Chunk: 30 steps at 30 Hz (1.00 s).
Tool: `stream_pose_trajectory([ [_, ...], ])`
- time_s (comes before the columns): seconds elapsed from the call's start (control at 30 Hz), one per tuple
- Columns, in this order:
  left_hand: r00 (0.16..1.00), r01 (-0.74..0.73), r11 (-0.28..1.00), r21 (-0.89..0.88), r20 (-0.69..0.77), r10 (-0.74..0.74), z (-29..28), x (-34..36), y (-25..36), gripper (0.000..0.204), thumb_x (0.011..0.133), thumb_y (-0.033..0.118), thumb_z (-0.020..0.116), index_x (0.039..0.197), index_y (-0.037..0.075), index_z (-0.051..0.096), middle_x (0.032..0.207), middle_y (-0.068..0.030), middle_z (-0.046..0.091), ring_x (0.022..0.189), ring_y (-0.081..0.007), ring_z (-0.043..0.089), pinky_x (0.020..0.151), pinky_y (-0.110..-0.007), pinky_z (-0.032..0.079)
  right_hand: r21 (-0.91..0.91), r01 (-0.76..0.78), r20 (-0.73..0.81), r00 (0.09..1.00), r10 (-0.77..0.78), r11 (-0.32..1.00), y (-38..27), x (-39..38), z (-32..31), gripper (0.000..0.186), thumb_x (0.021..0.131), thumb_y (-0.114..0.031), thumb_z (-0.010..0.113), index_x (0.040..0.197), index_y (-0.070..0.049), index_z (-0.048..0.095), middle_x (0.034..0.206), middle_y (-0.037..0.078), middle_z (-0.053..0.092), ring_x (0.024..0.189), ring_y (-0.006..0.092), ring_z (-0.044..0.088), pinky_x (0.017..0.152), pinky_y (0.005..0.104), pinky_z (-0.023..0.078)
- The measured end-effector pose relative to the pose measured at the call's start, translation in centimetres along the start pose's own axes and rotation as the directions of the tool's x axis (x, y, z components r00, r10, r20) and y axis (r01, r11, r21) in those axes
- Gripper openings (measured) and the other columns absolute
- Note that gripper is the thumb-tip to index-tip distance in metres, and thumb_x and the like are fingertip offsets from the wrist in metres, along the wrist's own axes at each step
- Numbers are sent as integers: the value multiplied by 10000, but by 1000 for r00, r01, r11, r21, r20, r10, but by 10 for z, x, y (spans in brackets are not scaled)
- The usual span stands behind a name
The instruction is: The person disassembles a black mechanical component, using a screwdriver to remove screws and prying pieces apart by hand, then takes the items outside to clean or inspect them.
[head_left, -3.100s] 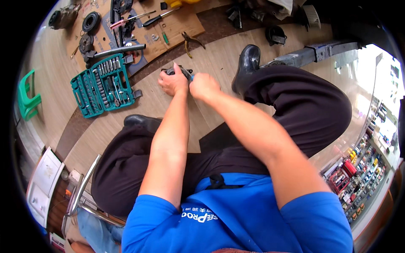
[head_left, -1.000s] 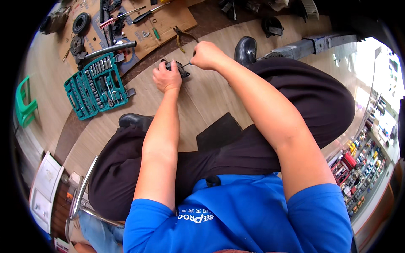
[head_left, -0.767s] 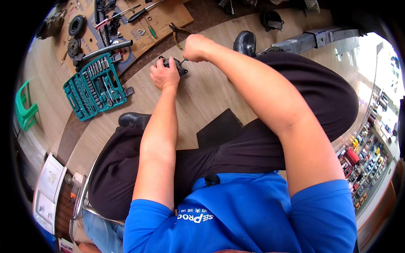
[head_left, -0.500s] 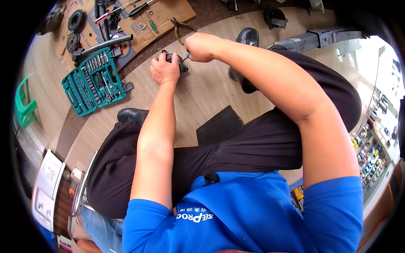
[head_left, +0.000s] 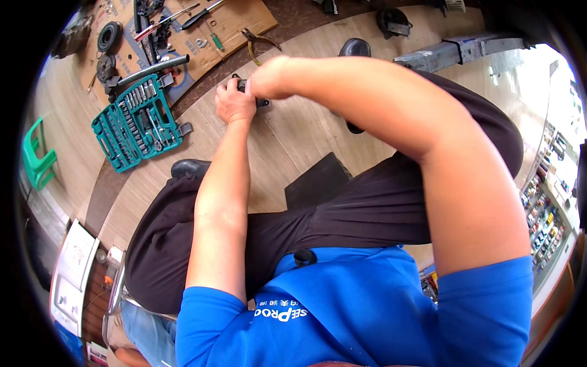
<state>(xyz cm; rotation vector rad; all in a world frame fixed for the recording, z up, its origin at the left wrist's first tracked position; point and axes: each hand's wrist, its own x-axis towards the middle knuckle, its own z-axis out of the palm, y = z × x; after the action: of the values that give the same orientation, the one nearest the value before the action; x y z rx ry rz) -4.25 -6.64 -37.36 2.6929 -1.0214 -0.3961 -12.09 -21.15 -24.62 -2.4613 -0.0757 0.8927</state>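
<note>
On the floor ahead of me, my left hand [head_left: 235, 104] is closed around a small dark part with mounting ears [head_left: 263, 103]. Its fingers lie over the top and hide much of it. My right hand [head_left: 272, 78] is curled close against the same part, touching or nearly touching my left fingertips. The right fingers are turned away from view. A small blue-handled tool showed in that hand a moment ago; the hand now covers it. Pliers with yellow handles [head_left: 261, 41] lie just beyond my right hand.
A green socket set case [head_left: 137, 122] lies open at the left. Behind it, a cardboard sheet [head_left: 247, 21] carries a screwdriver [head_left: 202, 15], a metal tube [head_left: 153, 70] and loose parts. A dark flat pad [head_left: 318, 181] lies before my knees; a green stool [head_left: 40, 160] stands far left.
My right hand has moved left and slightly nearer, over the dark part, and the blue-handled tool has gone out of sight. My left hand stays on the part.
</note>
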Motion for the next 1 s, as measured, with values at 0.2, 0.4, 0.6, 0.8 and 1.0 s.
stream_pose_trajectory([
  [0.2,997,76,996,-49,-15,-77,1,1,5,414,803,533,668,1015,179,703,1028,-150,622,988,-370,613,852,-468,504,340,-255,16,964,265,905,1,-3,48,224,768,-161,653,927,-24,731,958,192,710,945,291,689,820,419,541],
  [0.4,958,263,953,-149,-72,-276,4,-1,8,436,836,544,631,1066,176,687,1048,-152,625,1039,-369,596,870,-478,492,223,-620,227,784,578,752,35,-57,-9,179,748,-121,612,792,-3,738,806,191,710,733,298,697,678,411,543],
  [0.6,918,381,912,-152,-53,-393,1,-3,13,481,863,566,600,1150,183,652,1096,-136,609,1070,-360,578,866,-493,487,683,-601,216,709,671,415,8,-55,-22,269,832,-157,528,731,38,683,710,191,679,587,287,658,550,425,530],
  [0.8,915,385,912,-139,-70,-397,2,-7,17,486,863,563,603,1157,179,649,1090,-137,599,1061,-362,573,858,-490,489,782,-579,188,575,796,233,-8,-36,11,292,852,-207,544,874,37,703,854,210,707,716,312,697,683,434,552],
  [1.0,914,385,912,-140,-81,-398,3,-7,18,478,863,552,608,1143,168,649,1081,-141,596,1050,-373,571,853,-492,490,794,-584,270,585,765,166,-5,-30,3,325,862,-242,557,947,35,704,952,234,705,826,341,704,736,438,551],
])
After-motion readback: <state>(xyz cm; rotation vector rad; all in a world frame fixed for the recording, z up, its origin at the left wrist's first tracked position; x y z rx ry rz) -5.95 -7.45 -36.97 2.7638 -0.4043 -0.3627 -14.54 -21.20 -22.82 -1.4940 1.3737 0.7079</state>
